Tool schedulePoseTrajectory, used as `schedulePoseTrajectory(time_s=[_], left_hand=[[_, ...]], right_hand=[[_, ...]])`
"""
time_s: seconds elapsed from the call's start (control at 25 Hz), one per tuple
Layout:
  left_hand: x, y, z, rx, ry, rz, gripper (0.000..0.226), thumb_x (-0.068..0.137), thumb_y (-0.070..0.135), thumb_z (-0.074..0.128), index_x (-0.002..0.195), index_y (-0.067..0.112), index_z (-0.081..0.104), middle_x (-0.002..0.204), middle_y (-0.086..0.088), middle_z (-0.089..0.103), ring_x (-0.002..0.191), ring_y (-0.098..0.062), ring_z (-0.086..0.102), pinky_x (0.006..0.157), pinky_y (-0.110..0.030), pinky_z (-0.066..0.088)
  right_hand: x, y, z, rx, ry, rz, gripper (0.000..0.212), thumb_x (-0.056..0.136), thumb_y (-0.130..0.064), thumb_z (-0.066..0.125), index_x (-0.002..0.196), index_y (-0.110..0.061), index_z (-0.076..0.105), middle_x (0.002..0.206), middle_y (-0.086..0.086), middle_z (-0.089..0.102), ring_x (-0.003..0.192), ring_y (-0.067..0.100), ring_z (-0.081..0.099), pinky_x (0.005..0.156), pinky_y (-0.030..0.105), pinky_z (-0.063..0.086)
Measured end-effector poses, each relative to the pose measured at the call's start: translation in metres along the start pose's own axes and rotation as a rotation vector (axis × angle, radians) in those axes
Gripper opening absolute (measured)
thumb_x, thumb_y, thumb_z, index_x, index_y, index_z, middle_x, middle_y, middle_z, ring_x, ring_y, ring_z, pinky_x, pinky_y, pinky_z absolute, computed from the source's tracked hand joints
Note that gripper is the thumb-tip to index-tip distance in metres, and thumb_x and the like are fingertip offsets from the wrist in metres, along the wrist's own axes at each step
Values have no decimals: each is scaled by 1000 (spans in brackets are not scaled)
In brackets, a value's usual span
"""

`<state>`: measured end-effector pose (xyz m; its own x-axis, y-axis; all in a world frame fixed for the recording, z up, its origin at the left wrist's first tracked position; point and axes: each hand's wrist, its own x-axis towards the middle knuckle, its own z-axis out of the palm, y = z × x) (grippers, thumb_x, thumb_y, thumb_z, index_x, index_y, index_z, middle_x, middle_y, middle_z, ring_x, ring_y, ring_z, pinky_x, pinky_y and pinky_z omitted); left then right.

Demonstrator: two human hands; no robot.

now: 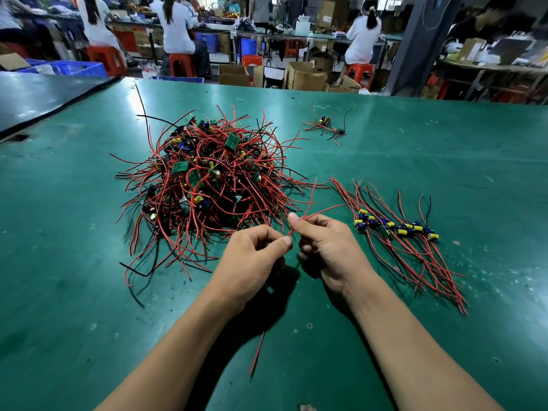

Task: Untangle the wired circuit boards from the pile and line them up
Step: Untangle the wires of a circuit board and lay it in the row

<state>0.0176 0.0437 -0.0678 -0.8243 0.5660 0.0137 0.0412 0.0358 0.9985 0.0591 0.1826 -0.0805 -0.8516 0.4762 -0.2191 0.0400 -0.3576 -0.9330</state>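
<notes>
A tangled pile [204, 179] of small green circuit boards with red and black wires lies on the green table [415, 137], left of centre. To the right, a row of boards [394, 226] is lined up with their wires running towards me. My left hand [255, 256] and my right hand [329, 244] meet in front of the pile, both pinching red wires [311, 216] that stick up between the thumbs. A red and black wire end [257, 354] hangs below my hands. The board on these wires is hidden by my hands.
A small separate cluster of boards and wires [324, 126] lies further back on the right. A dark mat [35, 99] covers the table's far left. Beyond the table are cardboard boxes [305, 77], red stools and seated people at benches.
</notes>
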Motion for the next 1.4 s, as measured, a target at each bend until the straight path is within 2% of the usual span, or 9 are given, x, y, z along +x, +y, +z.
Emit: schedulePoseTrajectory(time_s=[0.12,0.28,0.48,0.68,0.84,0.92,1.08,1.28,1.4], left_hand=[[-1,0,1,156,4,70,21,91,15,66,74,2,63,57,-5,59,51,-14,50,52,-23,40],[-1,0,0,196,-38,61,21,91,16,65,75,3,63,57,-5,59,52,-15,49,52,-24,39],[-1,0,-1,165,-67,39,20,91,13,65,74,4,63,58,-7,59,55,-18,51,56,-28,42],[-1,-1,-2,178,-72,27,19,91,15,65,75,4,64,59,-7,59,56,-19,53,59,-30,42],[-2,-2,-5,198,-72,24,20,91,17,66,74,6,64,59,-6,61,56,-19,54,58,-30,43],[-2,-2,-7,192,-70,19,21,90,18,66,72,7,64,58,-7,62,56,-20,55,58,-30,43],[-1,-2,-13,136,-90,-14,21,90,17,67,71,8,67,57,-10,64,58,-27,53,64,-36,40],[0,0,-15,118,-122,-27,20,89,18,67,71,10,69,58,-12,64,57,-25,57,64,-33,43],[0,0,-14,116,-123,-34,19,90,18,67,73,8,69,59,-11,64,55,-22,59,60,-28,45]], right_hand=[[6,-4,-4,13,95,-40,36,79,-24,83,51,-24,61,46,-6,40,37,7,33,50,22,21],[13,-7,-15,23,195,-138,39,83,-21,81,54,-20,56,44,-3,39,34,9,31,40,15,20],[20,-2,-20,6,348,-330,35,85,-18,81,62,-20,55,48,-7,41,40,10,31,46,23,27],[20,-2,-24,-394,569,-586,27,81,-26,83,66,-23,61,66,-11,63,60,6,52,66,24,43],[14,-3,-24,-663,601,-758,24,81,-25,83,72,-17,61,76,-3,62,67,6,53,65,12,38],[14,-6,-25,-648,562,-659,26,85,-26,80,71,-17,60,70,-3,59,60,4,51,60,12,38],[11,-18,-23,163,209,-131,32,97,-22,66,72,-16,46,58,-2,40,38,6,34,39,19,29],[6,-33,-30,696,-83,274,32,84,-15,64,63,-14,40,54,-6,27,32,4,29,31,16,26],[3,-35,-33,840,-181,390,26,84,-13,63,67,-12,43,65,-12,18,29,5,30,30,15,25]])
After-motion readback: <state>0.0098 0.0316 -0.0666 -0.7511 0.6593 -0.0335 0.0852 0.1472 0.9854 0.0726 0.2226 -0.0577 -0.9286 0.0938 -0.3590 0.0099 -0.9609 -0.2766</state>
